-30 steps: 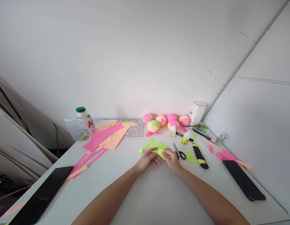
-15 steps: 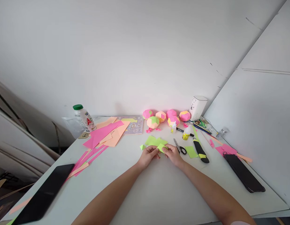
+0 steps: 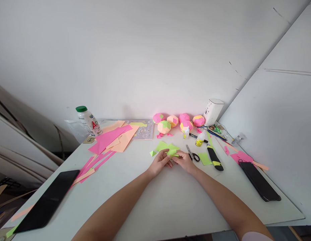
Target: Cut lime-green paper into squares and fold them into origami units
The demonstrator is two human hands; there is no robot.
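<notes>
Between my two hands is a small piece of lime-green paper (image 3: pixel 172 153), bent along a fold. My left hand (image 3: pixel 159 163) grips its left side, fingers curled. My right hand (image 3: pixel 186 161) pinches the right side near the fold. Just beyond the hands lie more green paper sheets (image 3: pixel 162 146) flat on the table. A small folded green paper shape (image 3: pixel 152 153) sits left of them. To the right of my right hand are black-handled scissors (image 3: pixel 195 156), partly hidden by the hand, and a green paper square (image 3: pixel 205 159).
Several faceted paper balls (image 3: pixel 164 127) line the wall. Two glue bottles (image 3: pixel 200 139), a box cutter (image 3: pixel 215 159) and a black pouch (image 3: pixel 258 179) are on the right. Pink and orange sheets (image 3: pixel 112 139), a white bottle (image 3: pixel 88 122) and a black tablet (image 3: pixel 48 201) are on the left.
The green paper in my hands has gone from a flatter, tilted pose to a bent one with its near edge folded up. My fingers have shifted on it. The view has moved slightly.
</notes>
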